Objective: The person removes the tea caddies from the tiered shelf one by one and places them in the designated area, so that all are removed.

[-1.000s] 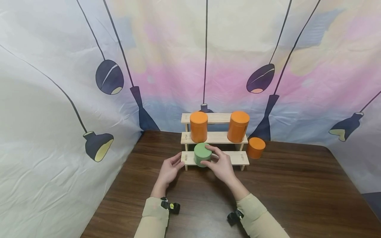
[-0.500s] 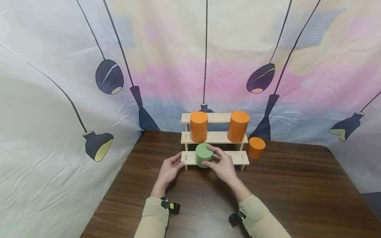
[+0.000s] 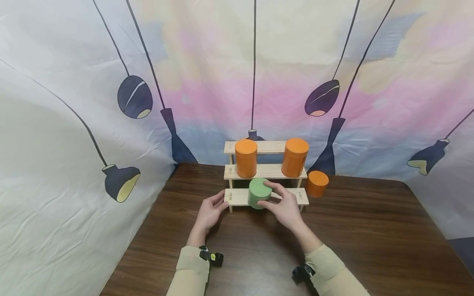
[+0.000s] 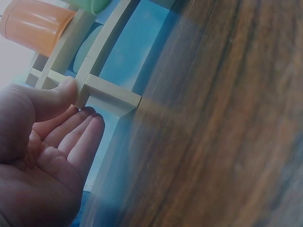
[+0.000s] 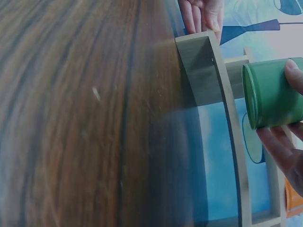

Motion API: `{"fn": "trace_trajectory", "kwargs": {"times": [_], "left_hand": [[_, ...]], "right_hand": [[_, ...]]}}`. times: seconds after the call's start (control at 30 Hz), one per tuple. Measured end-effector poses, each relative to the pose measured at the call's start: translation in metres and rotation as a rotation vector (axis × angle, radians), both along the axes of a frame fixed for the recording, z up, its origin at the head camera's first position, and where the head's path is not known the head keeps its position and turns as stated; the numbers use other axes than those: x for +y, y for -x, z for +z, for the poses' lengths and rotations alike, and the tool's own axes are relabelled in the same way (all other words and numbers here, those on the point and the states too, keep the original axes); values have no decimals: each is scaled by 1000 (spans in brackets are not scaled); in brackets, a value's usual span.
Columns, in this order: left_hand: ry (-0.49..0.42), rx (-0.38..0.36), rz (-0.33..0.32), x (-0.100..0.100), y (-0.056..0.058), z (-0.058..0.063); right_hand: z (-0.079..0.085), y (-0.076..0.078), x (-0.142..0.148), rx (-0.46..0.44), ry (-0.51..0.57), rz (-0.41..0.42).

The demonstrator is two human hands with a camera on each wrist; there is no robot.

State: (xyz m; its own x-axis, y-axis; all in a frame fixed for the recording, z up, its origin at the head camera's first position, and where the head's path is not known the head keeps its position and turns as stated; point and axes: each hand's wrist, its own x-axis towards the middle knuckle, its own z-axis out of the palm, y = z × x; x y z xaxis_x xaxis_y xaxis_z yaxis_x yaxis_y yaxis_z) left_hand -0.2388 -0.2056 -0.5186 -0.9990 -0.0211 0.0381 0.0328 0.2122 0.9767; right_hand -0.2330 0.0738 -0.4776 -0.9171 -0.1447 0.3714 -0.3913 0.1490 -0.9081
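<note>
My right hand (image 3: 285,206) pinches the green tin (image 3: 257,195), my left hand (image 3: 209,211) the rack (image 3: 238,197) at nine o'clock; release too far toward six o'clock and it could topple!

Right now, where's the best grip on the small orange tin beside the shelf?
Probably the small orange tin's side walls, pinched across, from the right or above: it stands upright and cylindrical, no handle visible, and the wooden shelf crowds its left. The right hand is nearer but holds the green tin.
</note>
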Motion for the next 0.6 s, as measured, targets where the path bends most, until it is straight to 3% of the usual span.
{"fn": "trace_trajectory", "kwargs": {"times": [0.6], "left_hand": [[-6,-4,1,0,-1,1]], "right_hand": [[6,-8,42,9,-14,-11]]}}
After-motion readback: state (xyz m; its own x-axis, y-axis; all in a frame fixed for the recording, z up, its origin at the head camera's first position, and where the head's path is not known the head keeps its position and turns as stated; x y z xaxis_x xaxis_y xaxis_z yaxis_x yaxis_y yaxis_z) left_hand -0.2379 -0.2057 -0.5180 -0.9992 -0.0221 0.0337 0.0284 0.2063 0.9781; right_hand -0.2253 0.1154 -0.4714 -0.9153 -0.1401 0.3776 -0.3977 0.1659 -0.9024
